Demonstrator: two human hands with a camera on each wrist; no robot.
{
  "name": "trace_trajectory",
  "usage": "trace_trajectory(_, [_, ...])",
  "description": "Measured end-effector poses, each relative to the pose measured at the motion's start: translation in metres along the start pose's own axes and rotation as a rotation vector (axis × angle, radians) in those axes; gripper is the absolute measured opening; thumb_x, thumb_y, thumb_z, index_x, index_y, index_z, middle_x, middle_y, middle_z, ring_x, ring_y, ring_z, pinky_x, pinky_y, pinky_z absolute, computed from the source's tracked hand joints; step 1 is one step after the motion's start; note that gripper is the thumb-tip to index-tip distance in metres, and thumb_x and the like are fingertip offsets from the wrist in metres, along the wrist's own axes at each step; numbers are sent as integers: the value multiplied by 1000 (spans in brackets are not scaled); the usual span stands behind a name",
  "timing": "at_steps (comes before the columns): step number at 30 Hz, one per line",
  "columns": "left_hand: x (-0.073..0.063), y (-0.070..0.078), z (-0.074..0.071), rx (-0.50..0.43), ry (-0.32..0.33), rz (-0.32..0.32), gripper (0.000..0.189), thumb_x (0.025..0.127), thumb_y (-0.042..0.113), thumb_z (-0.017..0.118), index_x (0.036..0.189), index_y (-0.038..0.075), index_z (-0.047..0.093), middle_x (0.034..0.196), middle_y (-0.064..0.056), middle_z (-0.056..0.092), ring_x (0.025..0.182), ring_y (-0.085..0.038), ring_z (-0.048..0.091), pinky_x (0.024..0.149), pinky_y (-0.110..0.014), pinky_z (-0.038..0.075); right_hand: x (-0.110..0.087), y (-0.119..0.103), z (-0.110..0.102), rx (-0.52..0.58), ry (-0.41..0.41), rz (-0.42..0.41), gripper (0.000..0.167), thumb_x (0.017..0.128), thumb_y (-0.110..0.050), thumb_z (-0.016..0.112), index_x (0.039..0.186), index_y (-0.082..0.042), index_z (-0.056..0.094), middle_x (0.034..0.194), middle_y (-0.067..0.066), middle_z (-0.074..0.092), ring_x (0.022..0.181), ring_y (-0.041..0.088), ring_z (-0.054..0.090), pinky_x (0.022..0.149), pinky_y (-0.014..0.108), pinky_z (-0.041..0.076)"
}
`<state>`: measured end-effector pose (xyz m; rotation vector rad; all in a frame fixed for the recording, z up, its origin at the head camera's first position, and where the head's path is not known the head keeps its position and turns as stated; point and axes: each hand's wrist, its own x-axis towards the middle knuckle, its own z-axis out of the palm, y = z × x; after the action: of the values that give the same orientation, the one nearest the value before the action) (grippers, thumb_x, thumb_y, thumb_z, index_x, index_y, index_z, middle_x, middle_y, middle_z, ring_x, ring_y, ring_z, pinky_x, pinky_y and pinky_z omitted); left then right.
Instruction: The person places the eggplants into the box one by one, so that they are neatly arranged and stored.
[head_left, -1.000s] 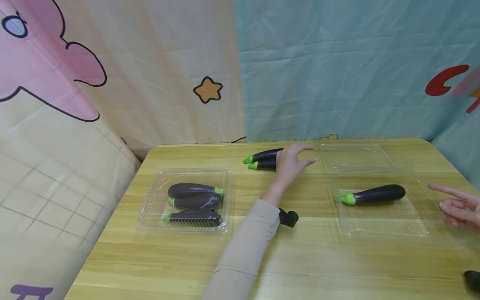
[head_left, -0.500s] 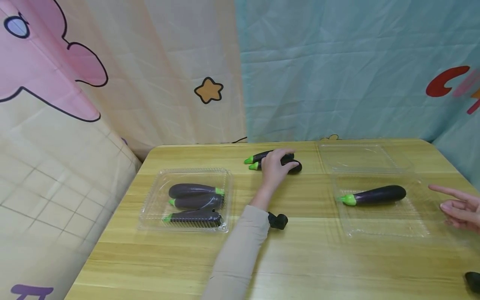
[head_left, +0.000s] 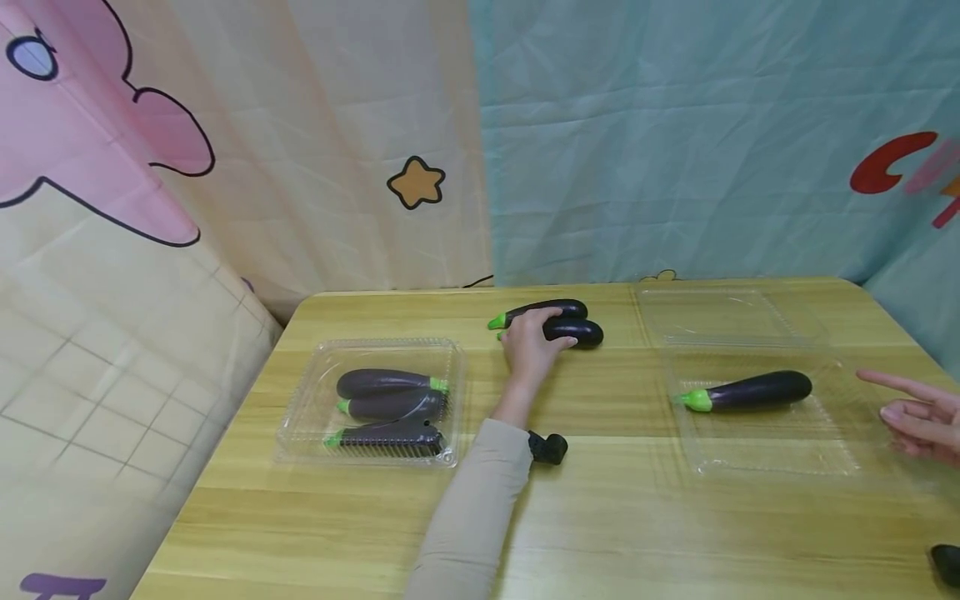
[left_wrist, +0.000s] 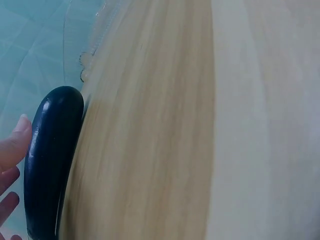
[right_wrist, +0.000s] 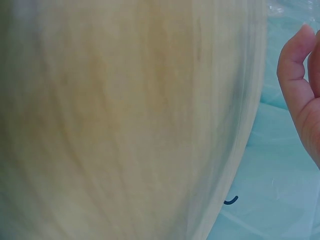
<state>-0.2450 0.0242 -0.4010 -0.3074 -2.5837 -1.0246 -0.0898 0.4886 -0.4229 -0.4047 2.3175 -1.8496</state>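
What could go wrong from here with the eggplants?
The left hand is over the nearer eggplant, close beside the farther eggplant; lifting one might nudge the other. The nearer one looks glossy, so it may slip. The right hand, by the open container, might bump it.

In the head view, the left hand (head_left: 527, 346) hides part of the glossy dark-purple, green-stemmed eggplant (head_left: 583, 334) beneath it, while the picture's edge crops the right hand (head_left: 926, 417) toward three o'clock and a small black object (head_left: 947, 565) at four.
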Motion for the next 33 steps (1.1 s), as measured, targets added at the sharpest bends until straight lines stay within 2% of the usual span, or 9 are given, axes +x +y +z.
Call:
trace_trajectory(5, [-1, -3, -1, -1, 47, -37, 44, 67, 32, 83, 109, 22, 71, 116, 1, 63, 109, -22, 51, 84, -42, 34, 0, 0, 0, 12, -8, -21, 64, 97, 9, 36, 141, -37, 33, 66, 5, 48, 47, 27, 33, 46, 39, 30])
trace_trajectory(9, [0, -6, 0, 16, 61, -63, 44, 67, 33, 83, 107, 21, 71, 114, 0, 63, 108, -22, 51, 85, -42, 33, 0, 0, 1, -19, 14, -3, 64, 97, 7, 37, 142, -37, 31, 66, 5, 48, 47, 27, 33, 46, 39, 29])
trace_trajectory(12, [0, -8, 0, 24, 51, -83, 44, 67, 34, 82, 108, 22, 71, 113, 0, 63, 108, -22, 51, 85, -42, 33, 0, 0, 2, -30, 37, 21, 63, 97, 6, 38, 142, -38, 32, 67, 5, 48, 47, 27, 34, 45, 39, 30])
trace_trajectory(15, [-1, -10, 1, 34, 30, -95, 45, 68, 35, 82, 109, 22, 70, 114, 0, 62, 108, -23, 50, 86, -42, 32, 0, 0, 2, 3, 26, 16, 63, 97, 8, 37, 141, -37, 34, 66, 5, 48, 47, 27, 33, 45, 39, 29])
trace_trajectory(21, [0, -10, 2, 60, -8, -101, 44, 69, 37, 80, 109, 22, 70, 113, 1, 61, 104, -23, 49, 85, -41, 30, 1, 1, -2, 107, -53, -35, 63, 97, 10, 35, 141, -35, 35, 66, 5, 47, 47, 28, 31, 47, 39, 29])
trace_trajectory(28, [-1, -10, 2, 61, -28, -101, 39, 69, 37, 80, 105, 23, 72, 109, 1, 61, 100, -23, 50, 84, -41, 30, 0, 0, 1, 4, 40, 48, 58, 99, 1, 39, 140, -40, 32, 61, 8, 41, 46, 27, 33, 46, 39, 26])
trace_trajectory(33, [-2, -12, 2, 45, -41, -91, 37, 69, 34, 81, 104, 24, 72, 108, 1, 62, 100, -22, 52, 83, -44, 30, 1, -1, 2, -2, 42, 37, 60, 98, 4, 38, 138, -40, 36, 61, 7, 42, 46, 27, 33, 46, 39, 27])
